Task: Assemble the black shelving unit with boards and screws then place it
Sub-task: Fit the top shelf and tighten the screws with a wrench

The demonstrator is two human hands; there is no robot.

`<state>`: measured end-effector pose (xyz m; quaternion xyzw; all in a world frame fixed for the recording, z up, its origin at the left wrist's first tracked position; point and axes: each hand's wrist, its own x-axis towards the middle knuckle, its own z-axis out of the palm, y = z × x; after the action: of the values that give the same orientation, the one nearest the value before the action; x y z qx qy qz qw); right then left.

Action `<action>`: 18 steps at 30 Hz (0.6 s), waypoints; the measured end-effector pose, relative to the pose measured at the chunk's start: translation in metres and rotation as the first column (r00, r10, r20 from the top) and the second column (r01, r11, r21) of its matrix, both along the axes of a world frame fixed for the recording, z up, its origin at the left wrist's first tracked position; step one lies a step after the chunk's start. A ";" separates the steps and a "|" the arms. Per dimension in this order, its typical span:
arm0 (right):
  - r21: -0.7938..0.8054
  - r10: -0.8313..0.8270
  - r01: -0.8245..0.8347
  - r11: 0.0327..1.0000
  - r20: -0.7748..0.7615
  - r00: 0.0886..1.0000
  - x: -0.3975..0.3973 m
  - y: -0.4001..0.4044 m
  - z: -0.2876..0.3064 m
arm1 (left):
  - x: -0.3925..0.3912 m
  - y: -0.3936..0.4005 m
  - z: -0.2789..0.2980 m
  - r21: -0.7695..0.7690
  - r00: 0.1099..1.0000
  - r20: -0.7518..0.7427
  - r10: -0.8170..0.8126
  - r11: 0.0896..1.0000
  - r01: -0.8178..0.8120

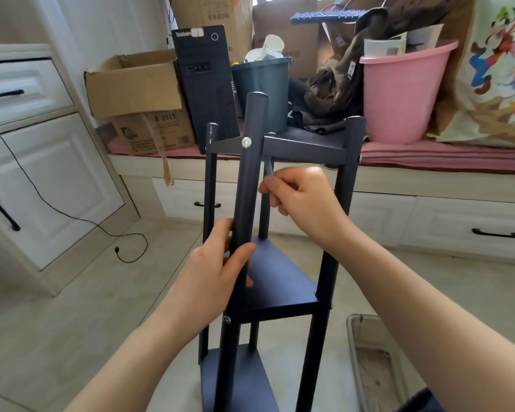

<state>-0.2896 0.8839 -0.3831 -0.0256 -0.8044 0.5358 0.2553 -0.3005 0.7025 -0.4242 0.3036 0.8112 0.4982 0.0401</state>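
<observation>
The black shelving unit [298, 147] stands upright on the floor in front of me, with three boards between its round posts. A silver screw head [246, 142] shows on the near post at the top board. My left hand [217, 272] grips that near post [247, 191] just above the middle board [277, 281]. My right hand [304, 197] pinches a small grey hex key [268, 168] just under the top board, behind the near post. The key's tip is hidden by the board's edge.
A window bench behind the unit holds cardboard boxes [137, 84], a black computer tower [205, 84], a grey bin [263, 90] and a pink tub [402, 93]. White cabinets [42, 173] stand at the left. A black cable [72, 215] lies on the tile floor. A grey tray [369, 364] sits at the lower right.
</observation>
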 end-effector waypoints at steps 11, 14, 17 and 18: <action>0.066 -0.139 0.148 0.987 -0.126 0.982 -0.011 -0.008 0.000 | -0.007 -0.002 0.004 -0.002 0.999 -0.002 0.047 0.999 -0.047; 0.140 -0.148 0.169 0.976 -0.145 0.978 -0.013 -0.012 0.002 | -0.006 -0.003 0.004 0.006 0.999 0.024 0.029 1.000 -0.029; 0.177 -0.159 0.186 0.966 -0.155 0.975 -0.015 -0.014 0.003 | -0.004 -0.004 0.003 0.007 0.999 0.032 0.014 1.000 -0.015; 0.187 -0.160 0.188 0.964 -0.157 0.975 -0.015 -0.014 0.003 | -0.004 -0.004 0.003 0.007 0.999 0.032 0.017 1.000 -0.017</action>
<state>-0.3046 0.8696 -0.3800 -0.0326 -0.8289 0.4281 0.3586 -0.3048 0.6981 -0.4211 0.2888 0.8113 0.5061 0.0478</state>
